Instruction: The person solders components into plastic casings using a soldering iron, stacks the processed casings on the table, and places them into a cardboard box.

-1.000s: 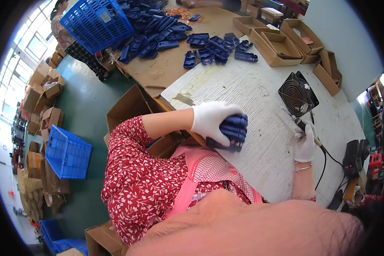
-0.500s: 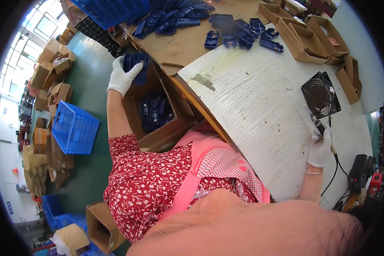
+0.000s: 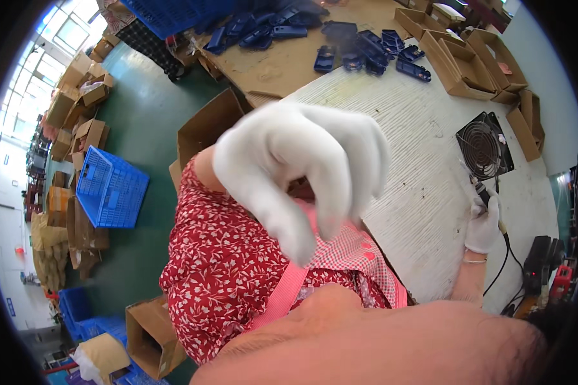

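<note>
We had our left hand [image 3: 302,170] raised close to the camera, gloved in white, its fingers curled loosely downward and slightly blurred; it held nothing that we could see. Our right hand [image 3: 483,224], also gloved, rested on the pale tabletop [image 3: 404,160] and was closed around a pen-like tool [image 3: 485,192] with a dark cable trailing off toward the lower right. Just beyond that tool stood a small black fan [image 3: 483,146].

Well apart from both hands, at the far side of the tabletop, lay a scatter of dark blue plastic parts [image 3: 366,51], beside a row of open cardboard boxes [image 3: 475,61]. A cardboard carton [image 3: 212,128] stood on the floor to our left, against the edge of the tabletop, its contents hidden behind our arm. Farther left on the green floor sat a blue crate [image 3: 112,189].

We judged the work only partly done: many blue parts lay unhandled, no part was under the tool, and our free hand was empty between pieces.
</note>
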A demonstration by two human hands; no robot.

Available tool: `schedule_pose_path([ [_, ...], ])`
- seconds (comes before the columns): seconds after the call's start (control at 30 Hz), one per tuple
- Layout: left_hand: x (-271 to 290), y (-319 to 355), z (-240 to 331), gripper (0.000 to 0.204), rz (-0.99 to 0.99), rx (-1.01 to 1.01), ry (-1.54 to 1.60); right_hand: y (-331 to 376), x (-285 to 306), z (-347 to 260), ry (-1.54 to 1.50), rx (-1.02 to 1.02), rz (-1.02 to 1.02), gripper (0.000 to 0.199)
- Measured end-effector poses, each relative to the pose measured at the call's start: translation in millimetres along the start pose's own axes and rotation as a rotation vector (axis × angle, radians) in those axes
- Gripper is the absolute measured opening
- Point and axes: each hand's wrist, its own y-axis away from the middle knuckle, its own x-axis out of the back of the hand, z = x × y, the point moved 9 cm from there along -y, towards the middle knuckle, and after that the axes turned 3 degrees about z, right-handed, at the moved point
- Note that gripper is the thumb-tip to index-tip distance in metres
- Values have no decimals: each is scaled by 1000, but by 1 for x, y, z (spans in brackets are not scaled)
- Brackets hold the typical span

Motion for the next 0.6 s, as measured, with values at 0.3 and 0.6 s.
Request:
schedule_pose_path([
  [0.3,-31,-48,-27,22,-68,-172,306,2,-3,-3,-218,-113,62,26],
  [0.6,-66,-99,-76,19,-359,44,721,6,-4,3,-479,-225,107,15],
])
